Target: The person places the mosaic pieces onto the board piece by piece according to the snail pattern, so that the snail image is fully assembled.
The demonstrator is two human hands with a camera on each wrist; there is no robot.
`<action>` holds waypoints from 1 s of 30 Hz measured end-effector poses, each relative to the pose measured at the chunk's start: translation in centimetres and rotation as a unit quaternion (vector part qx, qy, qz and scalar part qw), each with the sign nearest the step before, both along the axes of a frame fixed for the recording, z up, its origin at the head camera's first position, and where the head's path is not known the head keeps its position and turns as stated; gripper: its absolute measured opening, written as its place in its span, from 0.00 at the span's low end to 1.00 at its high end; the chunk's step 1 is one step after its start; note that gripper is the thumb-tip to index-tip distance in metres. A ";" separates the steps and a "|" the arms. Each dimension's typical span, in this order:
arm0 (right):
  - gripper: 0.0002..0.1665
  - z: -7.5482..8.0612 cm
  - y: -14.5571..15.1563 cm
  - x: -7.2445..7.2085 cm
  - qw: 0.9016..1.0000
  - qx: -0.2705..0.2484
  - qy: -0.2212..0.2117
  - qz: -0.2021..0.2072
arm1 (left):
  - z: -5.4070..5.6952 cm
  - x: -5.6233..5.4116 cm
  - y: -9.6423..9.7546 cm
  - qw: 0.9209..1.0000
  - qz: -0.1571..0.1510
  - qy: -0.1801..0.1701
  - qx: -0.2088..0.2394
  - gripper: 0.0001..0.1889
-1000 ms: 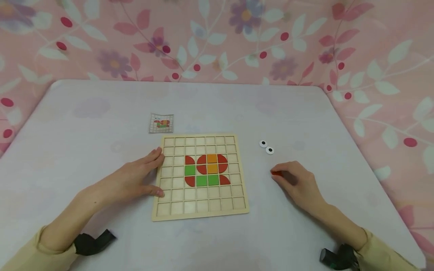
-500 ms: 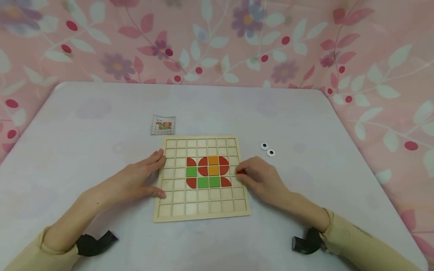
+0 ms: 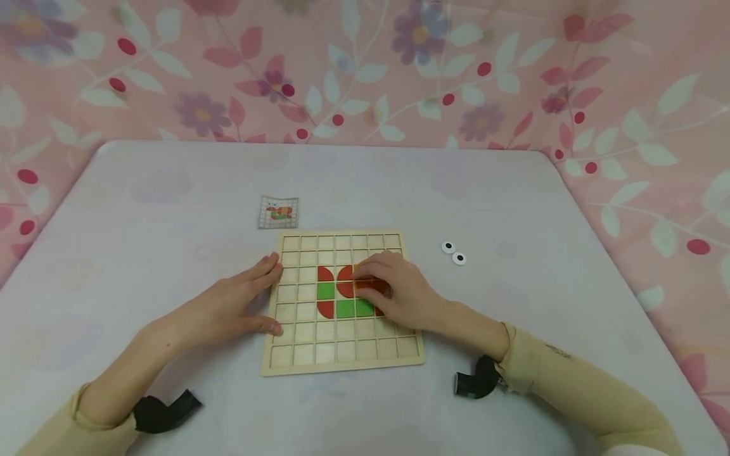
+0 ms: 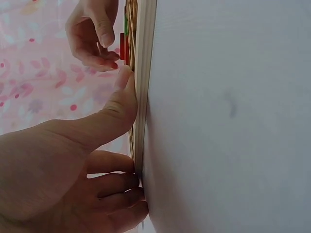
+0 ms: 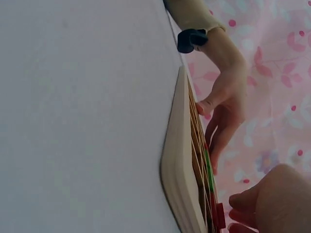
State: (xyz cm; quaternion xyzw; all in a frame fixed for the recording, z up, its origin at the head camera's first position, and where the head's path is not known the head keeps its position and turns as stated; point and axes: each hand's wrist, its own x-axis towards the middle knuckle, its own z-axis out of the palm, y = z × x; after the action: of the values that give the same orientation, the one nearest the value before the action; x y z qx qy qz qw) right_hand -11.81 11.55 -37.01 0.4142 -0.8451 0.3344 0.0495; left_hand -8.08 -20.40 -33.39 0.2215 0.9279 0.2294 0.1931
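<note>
In the head view my left hand (image 3: 222, 310) rests at the left edge of a square wooden grid board (image 3: 345, 367), its thumb (image 4: 114, 109) on the rim in the left wrist view. My right hand (image 3: 407, 291) is over the board's middle, its fingertips pinching a small red piece (image 4: 122, 46) just above the laid pieces; its shape is mostly hidden. Red quarter-round pieces (image 3: 325, 310) and green square pieces (image 3: 345, 309) lie in the cells. The orange squares and the red pieces at right are largely covered by my right hand.
A small picture card (image 3: 278, 213) with a similar coloured pattern lies behind the board's left corner. To the board's right are two white discs with black centres (image 3: 448, 247), like eyes. A pink floral cloth (image 3: 365, 69) hangs behind the white table (image 3: 513, 202).
My right hand has moved left with the red piece, from the table on the right, past the board's right edge, to above its middle. The left hand has stayed at the board's left edge.
</note>
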 end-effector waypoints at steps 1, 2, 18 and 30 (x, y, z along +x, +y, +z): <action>0.14 0.2 0.2 -0.1 1.000 0.001 -0.003 0.007 | 0.0 0.0 0.0 1.000 0.000 0.000 -0.003 0.57; 0.15 0.3 0.4 -0.3 1.000 0.002 -0.005 0.017 | 0.1 -0.1 0.1 1.000 -0.002 0.002 -0.005 0.57; 0.07 1.4 -3.2 -1.4 0.994 0.077 0.000 0.078 | 0.0 0.0 0.1 1.000 0.000 -0.001 -0.003 0.56; 0.05 1.8 -6.7 -2.4 0.994 0.097 0.007 0.053 | 0.0 0.0 0.1 1.000 -0.003 -0.001 -0.001 0.57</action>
State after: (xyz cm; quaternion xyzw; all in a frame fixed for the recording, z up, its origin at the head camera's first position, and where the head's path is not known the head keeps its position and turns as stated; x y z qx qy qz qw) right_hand -14.19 4.88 -35.20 0.4635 -0.8502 0.2497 -0.0031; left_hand -8.10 -20.32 -33.36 0.2242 0.9273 0.2278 0.1946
